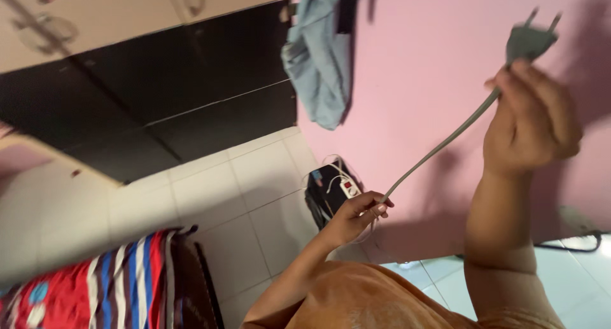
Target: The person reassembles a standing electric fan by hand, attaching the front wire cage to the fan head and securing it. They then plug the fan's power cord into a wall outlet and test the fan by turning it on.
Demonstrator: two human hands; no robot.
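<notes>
The right hand (531,122) is raised against the pink wall (414,81), its fingers curled tight around the top of a thin grey rubber power cable (439,149), so that the grey two-pin plug (528,41) stands just above the fingertips with its pins pointing up and away. From those fingers the cable runs taut down to the left hand (358,213), whose fingers are pinched together on it lower along its length. Just beyond the left fingertips, on the white tiled floor (223,195), sits a black box (321,192) with a white power strip (348,188) on top, and a blue-grey cloth (318,55) hangs well above it.
</notes>
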